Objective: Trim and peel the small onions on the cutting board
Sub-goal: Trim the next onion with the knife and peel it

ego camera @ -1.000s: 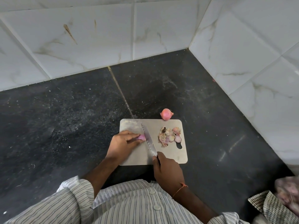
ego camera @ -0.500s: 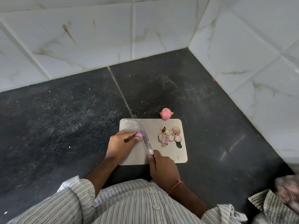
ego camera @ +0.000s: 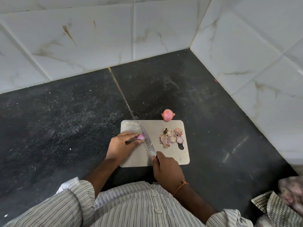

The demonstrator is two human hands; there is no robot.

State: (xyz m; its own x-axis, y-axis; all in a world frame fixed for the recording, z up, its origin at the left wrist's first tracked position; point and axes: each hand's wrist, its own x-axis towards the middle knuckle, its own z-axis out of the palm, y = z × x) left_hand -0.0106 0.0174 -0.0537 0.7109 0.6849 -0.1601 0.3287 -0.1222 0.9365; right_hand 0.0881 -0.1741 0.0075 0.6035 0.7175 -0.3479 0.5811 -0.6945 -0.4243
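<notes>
Knife point(ego camera: 147, 141) blade sits against the small onion point(ego camera: 140, 136), pinned mid-frame on the cutting board point(ego camera: 170, 128) by the left hand point(ego camera: 121, 145); right hand point(ego camera: 167, 169) grips the handle. Fingertips lie close, so a slip could nick them. Peel scraps point(ego camera: 170, 136) clutter the board's right; a whole onion point(ego camera: 167, 114) waits beyond its top edge.

Matt steel cutting board point(ego camera: 170, 128), speckled dark stone counter point(ego camera: 65, 112), glossy marbled tiles point(ego camera: 98, 38)

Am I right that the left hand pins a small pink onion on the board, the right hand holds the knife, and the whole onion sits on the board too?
Not quite. The head view shows the whole pink onion on the black countertop, just beyond the steel cutting board. The rest holds.
</notes>
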